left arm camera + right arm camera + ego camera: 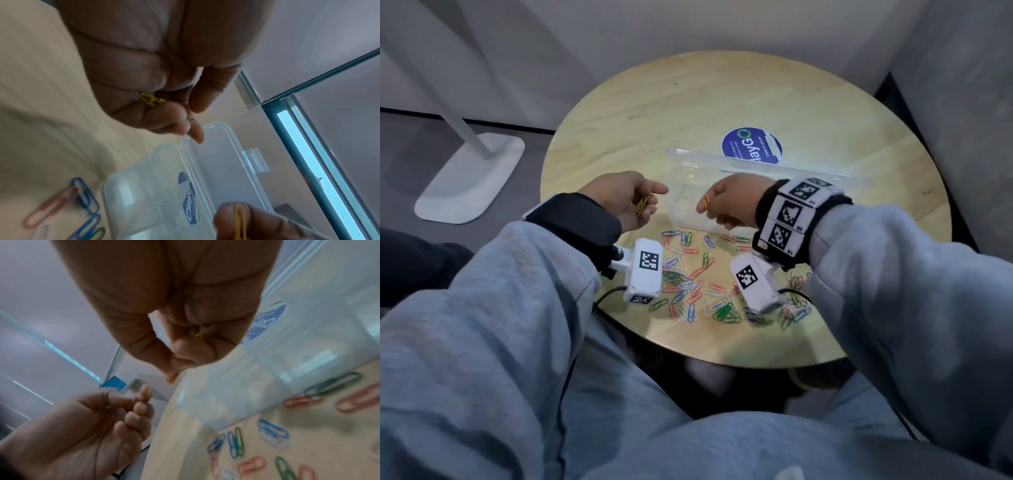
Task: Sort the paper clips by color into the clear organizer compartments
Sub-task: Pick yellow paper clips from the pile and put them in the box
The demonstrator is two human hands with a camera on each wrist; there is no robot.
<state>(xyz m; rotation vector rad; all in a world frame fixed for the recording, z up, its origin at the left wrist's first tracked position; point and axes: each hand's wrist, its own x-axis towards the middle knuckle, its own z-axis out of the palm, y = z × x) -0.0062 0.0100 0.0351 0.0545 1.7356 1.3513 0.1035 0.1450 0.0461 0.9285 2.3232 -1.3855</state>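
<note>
Clips [643,204], yellow, bunch in the curled left hand [625,198]; the right hand [726,202] pinches one clip [705,201] over the open organizer [688,192]. Table [654,113] beyond lies bare.

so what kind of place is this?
Probably an office booth or breakroom corner, not a home: a small round wooden table bearing a blue round clean-up sticker, plain grey partition walls, a white floor stand base.

The clear organizer [688,178] sits open on the round table with its lid tipped back, a loose scatter of red, blue, green, white and pink paper clips [698,284] lying just in front of it, while several yellow clips [643,204] are bunched in the left hand [625,198] and a single yellow clip [705,201] is pinched in the right hand [729,200].
</note>
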